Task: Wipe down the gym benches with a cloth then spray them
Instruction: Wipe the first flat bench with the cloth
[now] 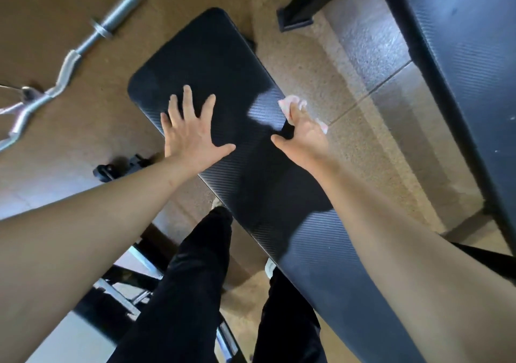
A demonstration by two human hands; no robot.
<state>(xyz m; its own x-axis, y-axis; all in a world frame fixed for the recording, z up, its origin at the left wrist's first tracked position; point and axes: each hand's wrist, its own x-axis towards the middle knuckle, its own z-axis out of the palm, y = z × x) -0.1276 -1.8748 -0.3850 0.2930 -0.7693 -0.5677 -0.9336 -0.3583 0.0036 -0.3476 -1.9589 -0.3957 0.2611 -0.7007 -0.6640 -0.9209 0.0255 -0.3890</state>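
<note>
Evidently wiping: left hand flat on the bench, fingers spread, empty; right hand grips the cloth at the bench's edge. Next, likely sweep it lengthwise.

black bench, pink cloth at edge

Beyond and to the left of the left hand we see a silver curl bar lying on the speckled brown floor, its smooth sleeve end pointing away. Just left of that hand's wrist we note a small black fitting. Nearer than both hands we find two legs in black trousers, a pale shoe toe and chrome tubes. Right of the right hand, thin seams cross the floor.
</note>
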